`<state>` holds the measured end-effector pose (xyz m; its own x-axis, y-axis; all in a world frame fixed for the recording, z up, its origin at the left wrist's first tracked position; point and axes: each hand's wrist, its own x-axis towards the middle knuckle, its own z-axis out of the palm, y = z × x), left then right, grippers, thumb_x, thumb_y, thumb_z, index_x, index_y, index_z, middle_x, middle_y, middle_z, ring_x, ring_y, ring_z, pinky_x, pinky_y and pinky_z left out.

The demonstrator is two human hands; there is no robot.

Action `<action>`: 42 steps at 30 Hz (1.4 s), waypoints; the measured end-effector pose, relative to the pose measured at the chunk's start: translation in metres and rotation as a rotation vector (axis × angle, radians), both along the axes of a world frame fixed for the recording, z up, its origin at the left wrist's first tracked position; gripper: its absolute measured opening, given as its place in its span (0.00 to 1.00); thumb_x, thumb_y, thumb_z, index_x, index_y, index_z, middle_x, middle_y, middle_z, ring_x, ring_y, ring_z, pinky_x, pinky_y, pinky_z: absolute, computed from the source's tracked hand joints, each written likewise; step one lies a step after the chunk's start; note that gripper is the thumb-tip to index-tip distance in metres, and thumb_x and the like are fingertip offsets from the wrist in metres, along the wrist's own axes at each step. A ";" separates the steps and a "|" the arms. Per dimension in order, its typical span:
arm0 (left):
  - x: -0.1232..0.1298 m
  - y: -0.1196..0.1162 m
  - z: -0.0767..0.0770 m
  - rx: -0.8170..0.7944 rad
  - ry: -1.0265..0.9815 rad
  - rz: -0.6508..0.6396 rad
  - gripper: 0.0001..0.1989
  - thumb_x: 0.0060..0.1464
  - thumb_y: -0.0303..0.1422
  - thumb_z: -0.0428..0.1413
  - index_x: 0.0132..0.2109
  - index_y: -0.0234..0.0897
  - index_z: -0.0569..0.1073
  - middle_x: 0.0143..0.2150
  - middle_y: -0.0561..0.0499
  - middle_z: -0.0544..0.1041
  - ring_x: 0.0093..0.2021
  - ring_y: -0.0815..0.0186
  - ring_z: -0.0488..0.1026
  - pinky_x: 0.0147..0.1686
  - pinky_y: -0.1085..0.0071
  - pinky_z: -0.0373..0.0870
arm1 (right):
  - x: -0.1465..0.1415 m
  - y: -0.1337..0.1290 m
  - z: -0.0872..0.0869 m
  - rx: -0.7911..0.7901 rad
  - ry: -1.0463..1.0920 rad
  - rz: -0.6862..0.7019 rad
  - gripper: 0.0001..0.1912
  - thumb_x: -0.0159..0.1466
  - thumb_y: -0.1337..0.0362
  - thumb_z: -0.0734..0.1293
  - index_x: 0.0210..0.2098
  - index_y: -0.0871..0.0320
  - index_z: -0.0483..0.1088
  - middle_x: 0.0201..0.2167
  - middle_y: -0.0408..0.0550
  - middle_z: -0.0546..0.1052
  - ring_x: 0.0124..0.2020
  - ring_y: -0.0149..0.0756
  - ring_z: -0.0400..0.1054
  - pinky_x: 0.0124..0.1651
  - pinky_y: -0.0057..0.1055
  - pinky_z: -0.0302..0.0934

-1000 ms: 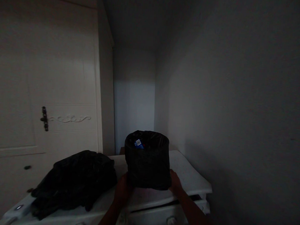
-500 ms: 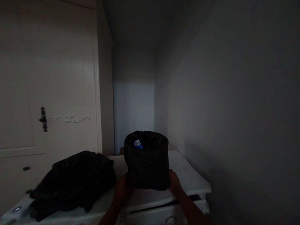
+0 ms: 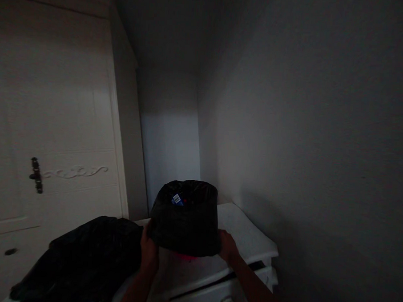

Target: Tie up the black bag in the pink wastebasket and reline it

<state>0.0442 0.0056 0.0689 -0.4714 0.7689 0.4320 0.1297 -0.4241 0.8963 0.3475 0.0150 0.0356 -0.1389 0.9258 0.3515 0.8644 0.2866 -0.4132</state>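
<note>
A bin lined with a black bag (image 3: 186, 228) is held up over the white dresser top, its mouth tipped toward me. Inside it lies a blue item with a white barcode label (image 3: 177, 199). A strip of pink shows below the black liner. My left hand (image 3: 148, 251) grips the left side of the bin, and my right hand (image 3: 228, 245) grips its lower right side. To the left of my left hand, a crumpled black plastic bag (image 3: 90, 259) lies on the dresser.
The white dresser (image 3: 251, 237) has a slightly open drawer at its front. A tall white wardrobe (image 3: 79, 119) with a dark handle stands at the left. A grey wall (image 3: 289, 128) runs along the right.
The view has shifted, so the wardrobe and black bag appear farther left and lower. The bin is tilted a little, my left hand is higher on its side, and pink now shows below.
</note>
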 end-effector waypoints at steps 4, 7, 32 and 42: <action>-0.005 0.004 0.052 0.068 -0.103 -0.014 0.33 0.61 0.46 0.52 0.69 0.38 0.63 0.68 0.41 0.72 0.65 0.55 0.72 0.60 0.63 0.73 | 0.001 0.007 -0.008 0.044 0.080 0.047 0.27 0.62 0.73 0.60 0.59 0.56 0.73 0.51 0.52 0.82 0.53 0.41 0.77 0.54 0.30 0.64; -0.007 0.005 0.085 0.118 0.037 0.008 0.33 0.60 0.43 0.56 0.70 0.41 0.62 0.71 0.43 0.68 0.69 0.56 0.67 0.66 0.62 0.67 | 0.000 0.009 -0.013 0.052 0.124 0.074 0.31 0.63 0.69 0.62 0.66 0.56 0.66 0.49 0.51 0.83 0.51 0.42 0.77 0.55 0.32 0.65; 0.002 0.019 0.139 0.101 0.656 0.040 0.40 0.55 0.35 0.57 0.72 0.27 0.57 0.65 0.31 0.74 0.66 0.47 0.72 0.64 0.52 0.68 | -0.034 -0.027 0.074 0.628 0.793 0.079 0.12 0.74 0.56 0.55 0.45 0.53 0.67 0.40 0.50 0.74 0.42 0.42 0.70 0.47 0.39 0.66; -0.012 0.014 0.148 0.062 0.798 0.196 0.20 0.63 0.35 0.52 0.59 0.34 0.73 0.53 0.37 0.81 0.55 0.50 0.79 0.58 0.52 0.72 | -0.014 0.021 0.194 0.596 0.760 0.020 0.11 0.67 0.57 0.59 0.42 0.54 0.69 0.38 0.50 0.78 0.41 0.44 0.73 0.47 0.38 0.65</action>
<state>0.0319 0.0192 0.2171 -0.1278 0.6683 0.7328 0.7946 -0.3733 0.4789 0.3335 0.0363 0.2301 0.3059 0.5662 0.7654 0.4186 0.6420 -0.6423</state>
